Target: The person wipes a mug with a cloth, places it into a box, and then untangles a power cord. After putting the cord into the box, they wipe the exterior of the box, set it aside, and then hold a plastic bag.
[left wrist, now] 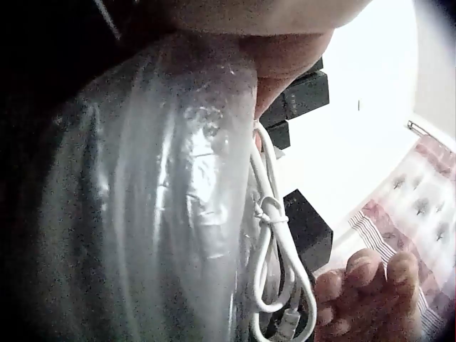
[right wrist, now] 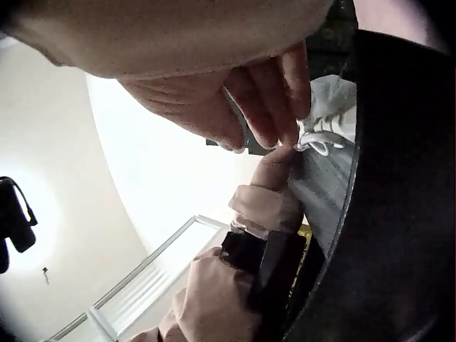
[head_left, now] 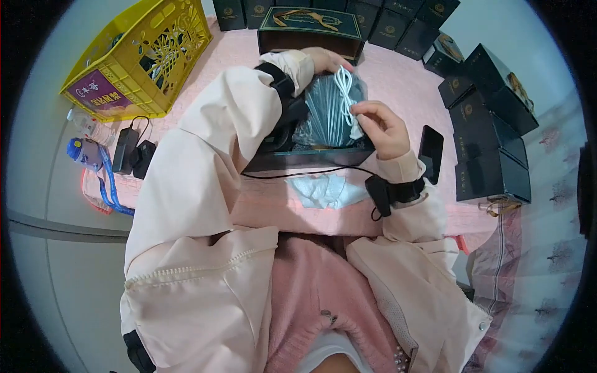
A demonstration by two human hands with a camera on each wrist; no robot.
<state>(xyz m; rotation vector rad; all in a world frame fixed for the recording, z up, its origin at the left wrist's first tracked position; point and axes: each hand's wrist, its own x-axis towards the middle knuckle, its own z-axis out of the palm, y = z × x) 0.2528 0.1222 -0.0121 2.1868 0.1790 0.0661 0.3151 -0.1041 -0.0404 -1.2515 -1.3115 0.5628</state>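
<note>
A dark open box sits on the table in front of the person. In it stands a bulky dark item in a clear, creased plastic bag; its kind is hidden. A white cable, looped and tied, lies along the bag. My left hand reaches over the bag's far end, fingertips right at the cable's top loop; in the left wrist view part of this hand passes behind the bag. My right hand hovers at the cable's near end, fingers loosely bent, thumb apart from them.
A green-and-gold lid or box stands behind. Several black boxes line the back and right. A yellow crate, a bottle and a black adapter are left. A phone lies right, a crumpled white cloth in front.
</note>
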